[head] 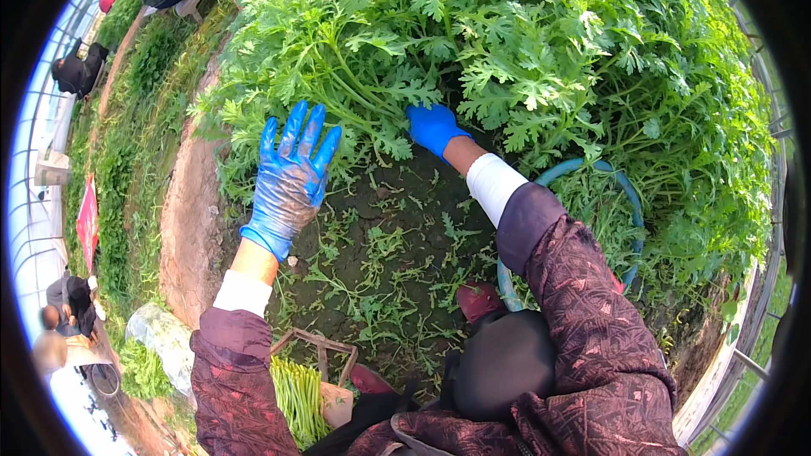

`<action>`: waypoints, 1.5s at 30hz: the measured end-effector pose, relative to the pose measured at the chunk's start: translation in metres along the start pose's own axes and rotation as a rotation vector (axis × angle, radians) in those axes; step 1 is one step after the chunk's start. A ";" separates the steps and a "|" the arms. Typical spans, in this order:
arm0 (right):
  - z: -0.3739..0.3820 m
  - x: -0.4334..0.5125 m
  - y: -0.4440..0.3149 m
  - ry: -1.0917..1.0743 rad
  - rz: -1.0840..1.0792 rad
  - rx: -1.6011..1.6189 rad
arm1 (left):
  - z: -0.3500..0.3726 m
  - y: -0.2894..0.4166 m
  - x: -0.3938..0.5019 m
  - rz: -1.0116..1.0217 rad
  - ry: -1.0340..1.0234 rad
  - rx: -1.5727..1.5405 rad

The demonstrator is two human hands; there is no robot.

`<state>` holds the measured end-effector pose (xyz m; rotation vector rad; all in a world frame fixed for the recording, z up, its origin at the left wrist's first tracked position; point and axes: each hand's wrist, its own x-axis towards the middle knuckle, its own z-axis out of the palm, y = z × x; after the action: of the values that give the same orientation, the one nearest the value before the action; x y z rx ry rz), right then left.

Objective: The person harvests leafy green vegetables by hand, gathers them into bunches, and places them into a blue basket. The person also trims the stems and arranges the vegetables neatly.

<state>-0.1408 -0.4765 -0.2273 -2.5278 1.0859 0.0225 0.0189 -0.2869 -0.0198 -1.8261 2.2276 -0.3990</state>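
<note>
My left hand (pixel 288 177), in a soiled blue glove, is spread with its palm down at the near edge of tall, lobed leafy greens (pixel 519 31). To its right, my right hand (pixel 435 130), in a blue glove, reaches in at the base of a bunch of stems (pixel 361 95); its fingers are hidden by leaves, so its grip cannot be told. Cut stems (pixel 298 392) lie bundled beside a small wooden frame (pixel 322 343) below my left forearm. Loose leaves (pixel 374 278) are scattered on the dark soil between my arms.
A blue-green hoop (pixel 633 196) lies right of my right forearm, among greens. My red boots (pixel 479 301) are on the soil. A bare earth path (pixel 190 228) runs along the left, with a plastic-wrapped bundle (pixel 158 335). Several people are far left, one in dark clothes (pixel 81 69).
</note>
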 end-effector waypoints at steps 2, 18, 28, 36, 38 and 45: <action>0.006 -0.002 0.001 0.064 -0.049 0.125 | 0.003 0.020 -0.017 0.063 0.078 -0.039; -0.001 -0.024 0.001 -0.284 0.077 1.037 | 0.086 0.050 0.040 -0.366 -0.049 -1.423; 0.029 -0.007 -0.019 0.069 0.030 0.367 | 0.070 0.030 0.038 -0.520 -0.128 -1.767; -0.006 -0.004 0.008 -0.369 0.179 0.983 | 0.092 0.075 -0.022 -0.607 -0.600 -1.584; -0.025 -0.012 0.024 -0.387 0.159 1.255 | 0.099 0.079 -0.029 -0.606 -0.611 -1.554; -0.016 0.005 0.013 0.077 0.089 1.566 | 0.119 0.078 -0.016 -0.573 -0.444 -1.610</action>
<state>-0.1485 -0.4933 -0.2173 -1.0568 0.7022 -0.6331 -0.0079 -0.2641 -0.1583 -2.6229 1.5090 2.0421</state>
